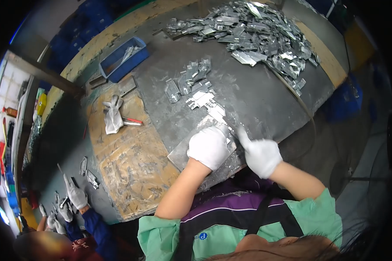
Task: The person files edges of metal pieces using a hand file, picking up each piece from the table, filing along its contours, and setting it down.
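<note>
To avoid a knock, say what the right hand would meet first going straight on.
The right hand would likely meet the bright metal pieces just beyond the left hand, though blur and unclear depth leave doubt.

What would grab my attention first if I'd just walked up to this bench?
Probably the big heap of shiny metal parts piled at the far right of the bench. Next, the white-gloved left hand and right hand, close together at the near edge, stand out against the dark surface. The blue bin with metal pieces inside adds a splash of colour at the far left.
</note>
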Demonstrator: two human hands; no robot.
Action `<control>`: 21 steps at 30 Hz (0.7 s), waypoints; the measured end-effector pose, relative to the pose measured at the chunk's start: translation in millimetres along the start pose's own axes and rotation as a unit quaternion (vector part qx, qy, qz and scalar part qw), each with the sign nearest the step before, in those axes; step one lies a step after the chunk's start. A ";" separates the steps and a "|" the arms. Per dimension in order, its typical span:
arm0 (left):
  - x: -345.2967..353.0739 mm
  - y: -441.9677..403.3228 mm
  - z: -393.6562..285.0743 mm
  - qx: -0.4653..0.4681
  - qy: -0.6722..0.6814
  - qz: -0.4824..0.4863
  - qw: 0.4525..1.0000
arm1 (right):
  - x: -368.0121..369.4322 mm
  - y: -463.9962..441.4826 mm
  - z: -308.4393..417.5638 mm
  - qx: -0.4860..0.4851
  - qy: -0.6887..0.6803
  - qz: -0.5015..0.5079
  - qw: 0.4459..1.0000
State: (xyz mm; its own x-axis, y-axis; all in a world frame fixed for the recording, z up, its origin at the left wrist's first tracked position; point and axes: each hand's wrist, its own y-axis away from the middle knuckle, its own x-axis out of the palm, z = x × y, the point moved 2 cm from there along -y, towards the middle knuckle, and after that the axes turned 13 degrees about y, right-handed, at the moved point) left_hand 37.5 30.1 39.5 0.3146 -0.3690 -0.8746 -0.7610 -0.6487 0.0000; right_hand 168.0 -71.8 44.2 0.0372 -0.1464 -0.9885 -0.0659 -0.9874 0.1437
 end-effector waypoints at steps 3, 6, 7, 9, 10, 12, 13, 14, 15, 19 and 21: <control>-1.3 -1.8 -1.0 -0.031 0.005 0.018 0.999 | -6.0 -21.0 4.3 0.006 -0.008 -0.017 1.000; -1.8 -1.4 0.7 -0.016 0.019 0.012 1.000 | -15.3 -3.5 5.8 0.008 -0.006 0.028 1.000; -2.3 -1.5 1.6 -0.021 0.021 0.009 1.000 | -8.8 11.3 4.8 0.001 0.009 0.012 1.000; -3.4 -2.1 -1.6 -0.029 0.020 0.026 0.999 | 0.8 26.1 0.8 -0.018 0.038 -0.061 0.997; -7.9 0.6 -4.4 0.008 0.032 -0.023 0.999 | 4.2 22.3 -2.2 -0.029 0.038 -0.069 0.996; 1.0 -0.4 0.6 0.010 0.012 -0.024 1.000 | -8.1 0.5 -2.7 -0.021 0.023 -0.029 0.999; -1.5 -1.4 -1.6 -0.023 0.006 0.019 1.000 | -3.6 -13.3 -2.5 -0.018 0.014 -0.060 0.998; -2.4 -2.0 -2.2 -0.021 0.003 0.017 1.000 | 3.3 -24.7 -1.0 -0.018 0.006 -0.094 0.995; -2.2 -2.3 -1.6 -0.032 0.008 0.021 0.999 | 3.7 -30.0 1.9 -0.006 0.032 -0.079 0.996; -4.1 -0.6 -2.3 -0.020 0.006 0.017 1.000 | -8.0 -1.5 -9.2 -0.029 0.011 -0.029 0.999; -3.0 0.4 -0.7 -0.013 0.010 -0.002 1.000 | -3.6 10.0 -15.9 -0.027 0.037 -0.015 0.999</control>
State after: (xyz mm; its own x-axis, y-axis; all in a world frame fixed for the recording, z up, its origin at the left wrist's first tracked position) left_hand 36.7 30.5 42.5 0.3289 -0.3796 -0.8647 -0.7453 -0.6667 0.0092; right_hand 183.0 -82.0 50.0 0.1130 -0.1187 -0.9865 -0.0099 -0.9929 0.1183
